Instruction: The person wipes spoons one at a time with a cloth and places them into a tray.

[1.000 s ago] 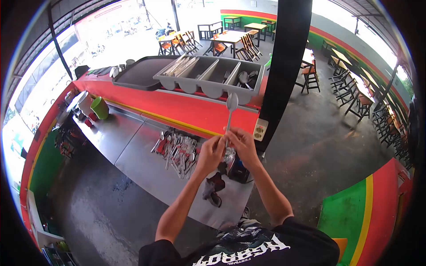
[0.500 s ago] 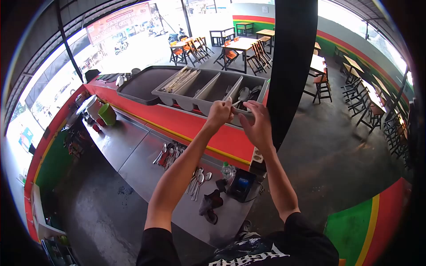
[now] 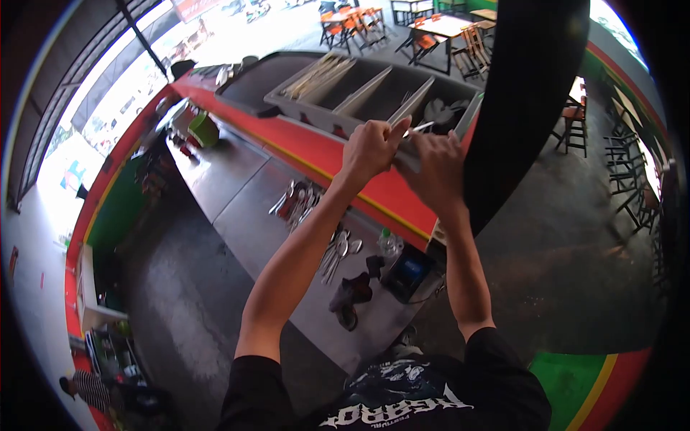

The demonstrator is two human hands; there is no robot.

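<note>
A grey cutlery tray (image 3: 345, 123) with several compartments stands on the red ledge (image 3: 287, 140). Chopsticks (image 3: 316, 77) fill its left compartment, and blurred spoons (image 3: 444, 113) lie in the right one. At the tray's front right edge, my left hand (image 3: 374, 147) is closed with fingers curled round the handle end of a piece of metal cutlery (image 3: 422, 128). My right hand (image 3: 435, 165) is beside it at the same edge, fingers bent over the cutlery; whether they grip it is blurred.
Below, the metal counter (image 3: 244, 215) bears loose cutlery (image 3: 338, 251), a dark cloth (image 3: 352, 294), a small bottle (image 3: 390, 243) and a dark device (image 3: 410, 271). A green container (image 3: 204, 129) is at the far left. A black post (image 3: 528, 93) rises right of the tray. A person (image 3: 90, 388) appears lower left.
The view has tilted down and turned, so tray and counter sit higher and further right. My right hand's fingers have closed in over the cutlery near my left hand. A person has come into view.
</note>
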